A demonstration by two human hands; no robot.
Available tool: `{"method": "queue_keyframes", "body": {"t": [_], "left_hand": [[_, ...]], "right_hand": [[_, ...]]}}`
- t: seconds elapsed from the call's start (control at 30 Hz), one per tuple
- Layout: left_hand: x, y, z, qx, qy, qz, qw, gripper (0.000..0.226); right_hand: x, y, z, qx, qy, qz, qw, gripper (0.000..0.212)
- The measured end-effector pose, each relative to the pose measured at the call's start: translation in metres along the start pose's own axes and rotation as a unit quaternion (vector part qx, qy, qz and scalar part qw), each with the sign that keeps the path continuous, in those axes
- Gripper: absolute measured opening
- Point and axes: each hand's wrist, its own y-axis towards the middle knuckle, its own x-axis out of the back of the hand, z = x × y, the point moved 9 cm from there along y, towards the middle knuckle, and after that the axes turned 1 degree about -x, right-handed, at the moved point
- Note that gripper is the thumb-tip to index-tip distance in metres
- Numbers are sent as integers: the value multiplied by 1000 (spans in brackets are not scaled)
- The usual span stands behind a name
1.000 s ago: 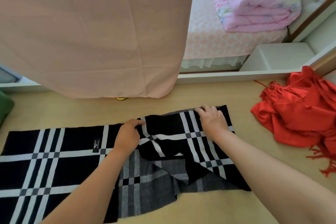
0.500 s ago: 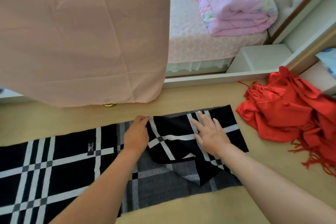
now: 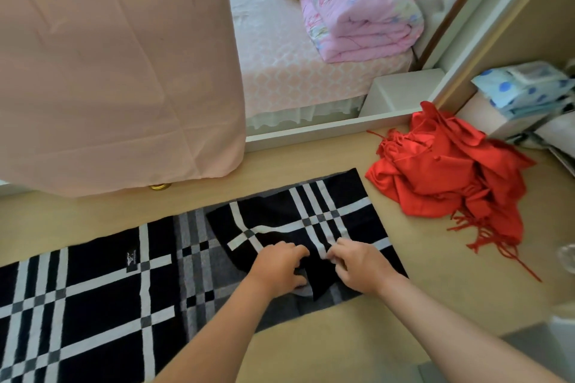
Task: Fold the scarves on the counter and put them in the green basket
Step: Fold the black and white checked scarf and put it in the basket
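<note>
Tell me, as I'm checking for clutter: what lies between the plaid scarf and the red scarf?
Between the plaid scarf and the red scarf, only bare counter shows in the head view.

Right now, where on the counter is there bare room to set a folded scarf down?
Bare counter lies nearest the person, in front of the plaid scarf. A strip runs between that scarf and the pink cloth. A gap separates it from the red scarf. The right side is crowded.
</note>
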Motion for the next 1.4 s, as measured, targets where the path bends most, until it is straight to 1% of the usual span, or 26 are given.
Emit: {"method": "queue_keyframes", "body": {"t": [0.1, 0.13, 0.17, 0.27, 0.3, 0.33, 0.4, 0.47, 0.53, 0.57, 0.63, 0.67, 0.7, 0.73, 0.8, 0.83, 0.9, 0.93, 1.0, 1.07, 1.17, 1.23, 1.3, 1.33, 1.4], "left_hand": [[-2, -3, 0, 12, 29, -10, 999, 30], [-1, -6, 0, 12, 30, -16, 999, 27], [-2, -8, 2, 14, 22, -23, 999, 29], [-11, -14, 6, 33, -33, -25, 999, 55], [-14, -15, 8, 47, -44, -19, 998, 56], [-17, -15, 10, 66, -56, -13, 996, 52], [-18, -16, 12, 90, -73, -3, 993, 35], [-14, -20, 10, 79, -77, -10, 994, 24], [-3, -29, 9, 69, -132, -56, 987, 13], [5, -37, 11, 73, -174, -88, 978, 9], [22, -58, 18, 98, -252, -152, 951, 13], [28, -69, 23, 107, -278, -176, 938, 16], [33, -81, 26, 109, -297, -193, 929, 18], [38, -91, 30, 107, -306, -202, 924, 19], [47, -109, 38, 103, -299, -201, 927, 18], [53, -117, 45, 103, -283, -207, 931, 20], [70, -133, 61, 111, -237, -231, 937, 22], [78, -141, 69, 117, -213, -241, 940, 22], [89, -160, 80, 116, -169, -254, 945, 20], [91, -179, 82, 105, -124, -244, 956, 19], [68, -200, 85, 95, -39, -178, 979, 19], [36, -205, 95, 105, -4, -109, 988, 20], [3, -207, 107, 121, 4, -54, 991, 25], [-10, -207, 111, 125, 14, -33, 991, 28], [-25, -204, 113, 129, 52, -9, 990, 37]], "right_hand": [[2, -11, -7, -6, -19, 3, 1000, 25], [1, -13, -8, -7, -24, 7, 1000, 29], [-1, -14, -8, -7, -28, 12, 1000, 33], [-7, -15, -3, -8, -57, 22, 998, 44], [-9, -16, -1, -12, -66, 25, 997, 45], [-10, -16, 1, -16, -74, 26, 997, 46], [-9, -19, 6, -24, -82, 24, 996, 48], [-11, -24, 11, -21, -83, 16, 996, 52], [-9, -31, 21, -14, -69, 1, 998, 57], [-10, -33, 27, -12, -64, 2, 998, 59], [-13, -37, 41, -16, -61, 5, 998, 64], [-14, -38, 49, -23, -60, -2, 998, 63], [-14, -38, 56, -28, -61, -19, 998, 58], [-12, -37, 64, -29, -69, -48, 996, 47], [1, -33, 74, -40, -101, -121, 987, 19], [7, -31, 77, -53, -120, -129, 983, 13], [23, -29, 77, -81, -151, -132, 976, 15], [31, -28, 79, -75, -147, -140, 976, 14], [42, -31, 89, -32, -108, -154, 982, 16], [40, -38, 108, 17, -92, -147, 985, 23], [11, -48, 128, 38, -102, -86, 990, 28], [-14, -50, 131, 29, -115, -43, 992, 32], [-36, -49, 130, 12, -140, 26, 990, 37], [-46, -49, 129, 6, -147, 58, 987, 39], [-57, -48, 124, -13, -126, 104, 987, 40]]}}
